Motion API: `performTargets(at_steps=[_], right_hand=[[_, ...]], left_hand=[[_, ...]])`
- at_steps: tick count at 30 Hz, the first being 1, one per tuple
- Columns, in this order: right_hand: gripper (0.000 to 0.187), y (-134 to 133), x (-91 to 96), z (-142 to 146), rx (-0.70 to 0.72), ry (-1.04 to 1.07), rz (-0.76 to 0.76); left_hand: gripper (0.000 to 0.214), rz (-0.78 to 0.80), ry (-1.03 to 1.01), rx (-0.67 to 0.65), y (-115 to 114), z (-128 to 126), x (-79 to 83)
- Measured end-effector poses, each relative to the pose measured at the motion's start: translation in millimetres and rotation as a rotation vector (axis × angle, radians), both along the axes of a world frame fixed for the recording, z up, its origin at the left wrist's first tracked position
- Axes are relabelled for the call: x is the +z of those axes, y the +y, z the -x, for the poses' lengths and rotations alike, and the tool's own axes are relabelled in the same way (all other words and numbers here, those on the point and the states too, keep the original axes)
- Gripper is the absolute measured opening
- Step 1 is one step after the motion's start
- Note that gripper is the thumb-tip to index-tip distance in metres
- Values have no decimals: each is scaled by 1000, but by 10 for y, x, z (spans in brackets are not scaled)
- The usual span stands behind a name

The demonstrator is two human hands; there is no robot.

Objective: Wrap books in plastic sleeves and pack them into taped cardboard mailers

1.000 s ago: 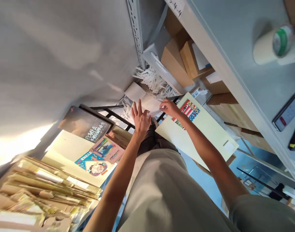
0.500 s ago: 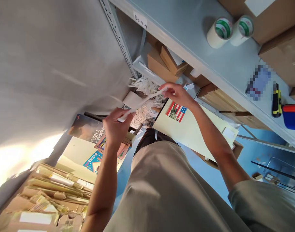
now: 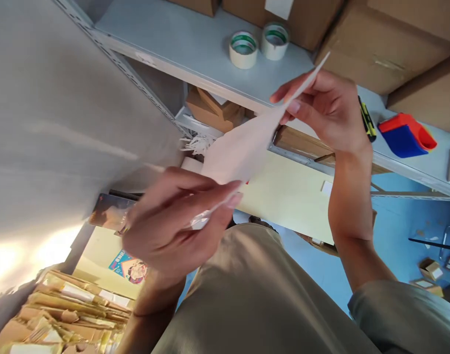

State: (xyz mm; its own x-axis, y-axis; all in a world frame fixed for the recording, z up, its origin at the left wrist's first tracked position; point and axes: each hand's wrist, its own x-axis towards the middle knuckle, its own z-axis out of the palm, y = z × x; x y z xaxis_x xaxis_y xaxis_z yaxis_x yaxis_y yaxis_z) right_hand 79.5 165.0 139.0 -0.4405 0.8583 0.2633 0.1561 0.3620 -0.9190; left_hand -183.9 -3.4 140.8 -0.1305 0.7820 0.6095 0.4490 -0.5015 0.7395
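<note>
Seen from where I stand in the room: a grey metal shelf (image 3: 162,44) spans the upper part of the view; beneath it lies a cream board (image 3: 294,191); a stack of flattened cardboard (image 3: 73,305) sits at lower left. A white sheet (image 3: 243,145), apparently thin paper, is held in mid-air before the torso, tilted, its far corner projecting past the fingers. The left hand (image 3: 173,221) is pinched narrow on the near edge; the right hand (image 3: 328,108) is pinched on the opposite end, thumb uppermost. Two tape rolls (image 3: 243,50) and, smaller still, a yellow-and-black cutter (image 3: 367,119) rest on the shelf. Good handling, I judge, calls for light fingertip pressure at the edges and even, slight tension; a hard pull could crease or tear so thin a piece.
</note>
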Motion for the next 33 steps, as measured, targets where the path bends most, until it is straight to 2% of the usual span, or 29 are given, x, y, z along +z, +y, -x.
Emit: performTargets(at_steps=[2,4,7,10,12,14,16,18,19,21,23,24,26,29,31,33], right_hand=[[43,-217,-202,-504,-77,10,23],[50,-445,-514,-1000,-180,4,62],[55,-858,-1078,-1686,-398,-31,162],[63,-1406,-1562,-2200,-586,-65,351],[69,-1796,-1785,-2391,-670,-105,484],[65,-2124,-1960,-2475,-748,-152,549],[66,-2340,-2145,-2507,-811,-187,572],[64,-2444,-2376,-2548,-862,-193,614],[60,-2467,-2510,-2583,-887,-189,651],[54,-2485,-2805,-2679,-933,-190,745],[51,-2499,-3111,-2782,-971,-231,840],[50,-2511,-3259,-2824,-985,-271,881],[47,-2542,-3530,-2876,-1004,-372,946],[42,-2599,-3848,-2864,-1018,-510,975],[40,-2632,-3996,-2812,-1025,-555,959],[38,-2657,-4101,-2745,-1048,-568,940]], left_hand=[[52,-1,20,-124,-47,-520,-147],[47,65,-2,-275,-100,-1052,-406],[34,195,-72,-474,-191,-1810,-935],[26,363,11,-590,-266,-2431,-1501],[29,436,153,-617,-306,-2753,-1833],[31,491,314,-655,-350,-3012,-2099],[33,545,452,-701,-407,-3212,-2292],[31,597,543,-760,-463,-3338,-2426],[30,618,568,-796,-477,-3363,-2481],[41,657,589,-850,-445,-3303,-2598],[50,713,585,-804,-310,-3075,-2754],[46,759,581,-720,-208,-2896,-2852],[46,866,565,-461,21,-2438,-3071],[69,1038,545,-72,286,-1670,-3370],[76,1129,583,30,350,-1247,-3501],[81,1172,639,-11,341,-959,-3584]])
